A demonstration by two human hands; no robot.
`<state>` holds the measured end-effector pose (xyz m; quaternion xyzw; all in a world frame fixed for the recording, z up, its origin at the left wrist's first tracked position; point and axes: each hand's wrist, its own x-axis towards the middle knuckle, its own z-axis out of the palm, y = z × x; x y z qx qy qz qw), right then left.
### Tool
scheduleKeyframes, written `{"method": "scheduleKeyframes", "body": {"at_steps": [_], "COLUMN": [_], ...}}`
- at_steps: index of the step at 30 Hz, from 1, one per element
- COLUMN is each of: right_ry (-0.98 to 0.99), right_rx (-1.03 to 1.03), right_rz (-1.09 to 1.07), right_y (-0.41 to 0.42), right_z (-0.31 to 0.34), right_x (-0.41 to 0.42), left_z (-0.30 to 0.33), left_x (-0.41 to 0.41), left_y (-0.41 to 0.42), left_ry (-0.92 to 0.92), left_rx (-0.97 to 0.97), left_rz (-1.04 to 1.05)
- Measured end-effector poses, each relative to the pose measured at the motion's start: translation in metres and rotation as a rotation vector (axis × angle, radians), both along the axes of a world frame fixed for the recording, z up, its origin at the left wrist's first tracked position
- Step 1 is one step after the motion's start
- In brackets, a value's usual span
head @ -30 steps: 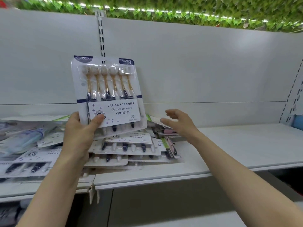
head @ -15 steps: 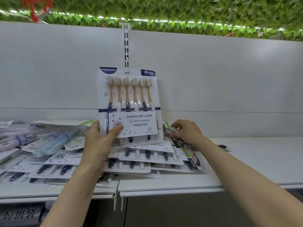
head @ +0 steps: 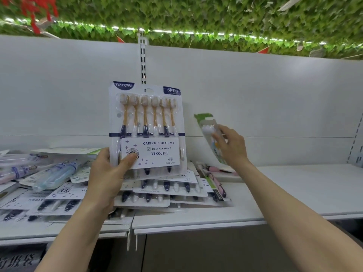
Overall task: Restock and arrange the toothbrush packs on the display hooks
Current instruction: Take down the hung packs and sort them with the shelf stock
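Left hand (head: 107,178) gripping one six-brush pack (head: 147,126), right hand (head: 232,147) holding one single-brush pack (head: 209,134)

Both your forearms come into view bare from the lower edge, with no sleeve showing on either one. Your left hand (head: 106,177) and right hand (head: 232,147) are ungloved, and no ring, watch or band shows on the fingers or wrists.

One view only — a wide-angle head camera, looking forward and slightly down from standing height at the white metal shelf (head: 275,195) and its white back panel (head: 255,91), close enough that both forearms reach in from the bottom edge — green leaf trim (head: 196,16) bends across the top.
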<state>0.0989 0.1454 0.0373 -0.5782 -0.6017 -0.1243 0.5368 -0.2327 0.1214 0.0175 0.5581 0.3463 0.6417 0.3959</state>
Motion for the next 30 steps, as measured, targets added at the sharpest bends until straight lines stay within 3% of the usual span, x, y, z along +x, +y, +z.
{"method": "scheduleKeyframes", "body": {"at_steps": [7, 16, 23, 30], "right_ry": [0.454, 0.571, 0.619, 0.638], "right_rx": [0.273, 0.219, 0.068, -0.056], "right_rz": [0.341, 0.628, 0.768, 0.879], "right_y": [-0.059, -0.116, -0.127, -0.139], "right_z": [0.070, 0.059, 0.028, -0.013], "right_x": [-0.018, -0.076, -0.188, -0.383], "left_z": [0.007, -0.013, -0.025, -0.052], "left_x": [0.009, -0.025, -0.133, -0.305], "left_y": [-0.035, -0.102, -0.155, -0.211], "left_ry": [-0.014, -0.003, 0.014, -0.012], "left_rx": [0.009, -0.037, -0.055, -0.054], "left_rz": [0.049, 0.151, 0.318, 0.473]}}
